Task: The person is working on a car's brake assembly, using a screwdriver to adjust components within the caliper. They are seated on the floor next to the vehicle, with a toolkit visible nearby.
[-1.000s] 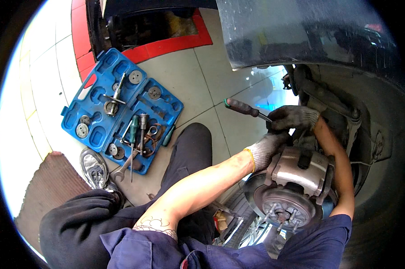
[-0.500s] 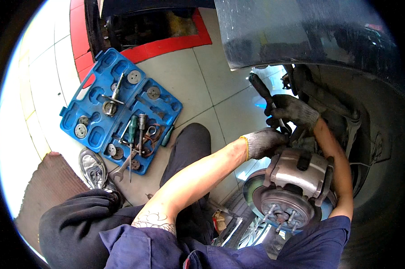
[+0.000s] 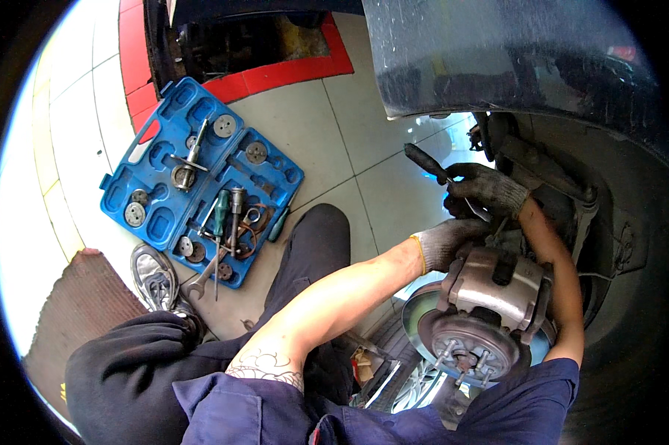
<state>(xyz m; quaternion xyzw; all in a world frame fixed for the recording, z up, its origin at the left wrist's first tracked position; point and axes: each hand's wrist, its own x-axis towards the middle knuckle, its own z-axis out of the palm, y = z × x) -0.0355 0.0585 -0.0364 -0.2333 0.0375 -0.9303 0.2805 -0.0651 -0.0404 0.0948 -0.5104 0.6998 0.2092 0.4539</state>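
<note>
Both my hands wear grey knit gloves with dark, dirty fingers. My right hand [image 3: 490, 190] is closed round a tool with a black handle [image 3: 425, 162] and a flat metal end [image 3: 477, 211]; its exact kind is unclear. The handle points up and left, away from the hand. Just below, my left hand [image 3: 454, 242] is curled at the back of the brake caliper [image 3: 497, 285]. Its fingertips, and whatever they grip, are hard to make out. The caliper sits over the brake disc [image 3: 421, 315], in front of the wheel hub [image 3: 466, 352] with its bare studs.
An open blue tool case [image 3: 160, 236] lies on the tiles to the left, holding round metal discs, a screwdriver [image 3: 221, 211] and a spanner [image 3: 201, 282]. Dark bodywork [image 3: 512, 59] overhangs my hands. A wheel [image 3: 416, 386] lies below the hub. A red-edged opening [image 3: 290, 77] is at the back.
The tool in my right hand has tipped further left, its handle lying flatter. My left hand has shifted slightly right and up behind the caliper.
</note>
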